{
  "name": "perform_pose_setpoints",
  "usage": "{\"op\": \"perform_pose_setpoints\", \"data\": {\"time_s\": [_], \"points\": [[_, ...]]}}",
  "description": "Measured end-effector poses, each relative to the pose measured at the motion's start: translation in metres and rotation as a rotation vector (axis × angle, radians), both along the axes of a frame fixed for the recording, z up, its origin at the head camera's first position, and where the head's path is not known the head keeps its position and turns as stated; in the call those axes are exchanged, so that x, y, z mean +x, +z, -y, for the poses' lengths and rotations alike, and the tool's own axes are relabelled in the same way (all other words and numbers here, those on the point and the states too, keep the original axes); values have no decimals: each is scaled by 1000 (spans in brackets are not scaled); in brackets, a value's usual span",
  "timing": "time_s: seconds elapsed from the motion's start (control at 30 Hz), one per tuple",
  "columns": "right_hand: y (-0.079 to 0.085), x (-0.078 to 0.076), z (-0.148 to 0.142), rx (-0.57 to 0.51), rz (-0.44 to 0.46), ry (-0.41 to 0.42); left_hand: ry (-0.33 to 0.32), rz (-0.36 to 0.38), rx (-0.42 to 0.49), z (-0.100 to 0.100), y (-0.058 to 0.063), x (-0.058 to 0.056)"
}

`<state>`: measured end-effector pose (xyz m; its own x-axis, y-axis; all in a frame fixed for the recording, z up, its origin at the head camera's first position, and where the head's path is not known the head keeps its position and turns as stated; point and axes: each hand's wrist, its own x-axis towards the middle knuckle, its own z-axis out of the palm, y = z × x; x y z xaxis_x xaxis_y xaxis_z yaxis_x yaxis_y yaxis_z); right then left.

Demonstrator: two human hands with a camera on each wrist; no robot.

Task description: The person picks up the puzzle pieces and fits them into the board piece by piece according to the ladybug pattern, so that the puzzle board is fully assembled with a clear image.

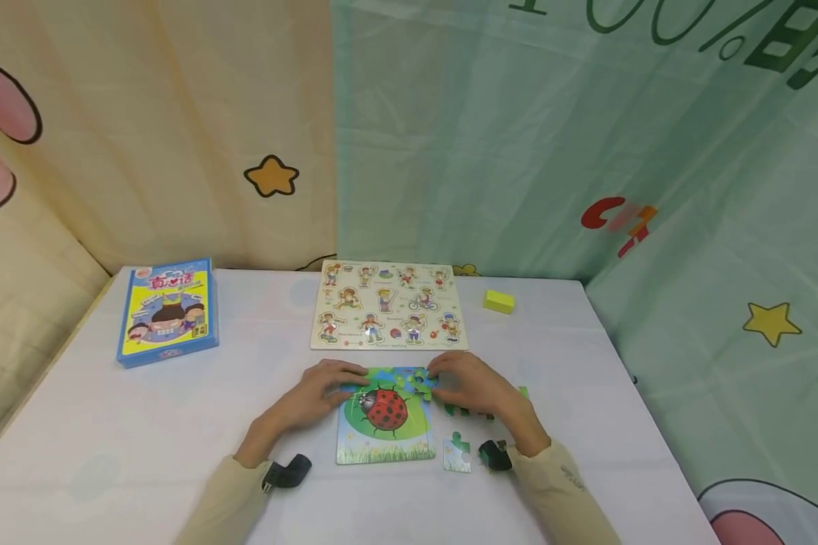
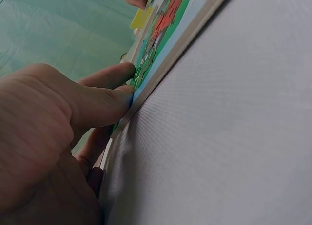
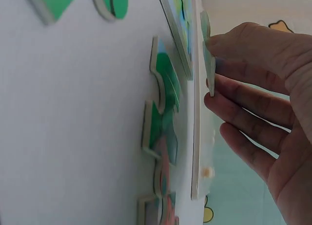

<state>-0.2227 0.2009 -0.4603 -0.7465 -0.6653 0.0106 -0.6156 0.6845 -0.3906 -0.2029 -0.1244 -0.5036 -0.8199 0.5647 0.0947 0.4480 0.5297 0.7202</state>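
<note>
A square ladybug jigsaw puzzle (image 1: 385, 446) lies on the table, with several loose green and blue pieces (image 1: 409, 378) on its upper right part. My left hand (image 1: 320, 390) holds the puzzle's upper left corner, thumb at the left side and fingers over the top. In the left wrist view, the thumb and fingertips (image 2: 127, 69) meet the board's edge. At the upper right corner, my right hand (image 1: 473, 384) pinches a thin puzzle piece, seen edge-on in the right wrist view as a pale green piece (image 3: 208, 64). The other fingers of that hand are spread below it.
Beside the puzzle lies a loose piece (image 1: 457, 456); more pieces (image 3: 163, 118) lie partly hidden under the right forearm. Behind stands a picture board of children (image 1: 388, 306), with a yellow block (image 1: 498, 301) to its right. A blue and yellow box (image 1: 168, 312) lies far left.
</note>
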Motion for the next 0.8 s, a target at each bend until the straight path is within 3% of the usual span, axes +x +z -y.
{"op": "perform_pose_setpoints", "data": {"time_s": [0.47, 0.8], "points": [[-10, 0, 25, 42, -18, 40, -5, 15, 5, 1, -5, 4], [-2, 0, 35, 120, -36, 45, -12, 4, -1, 1, 0, 1]]}}
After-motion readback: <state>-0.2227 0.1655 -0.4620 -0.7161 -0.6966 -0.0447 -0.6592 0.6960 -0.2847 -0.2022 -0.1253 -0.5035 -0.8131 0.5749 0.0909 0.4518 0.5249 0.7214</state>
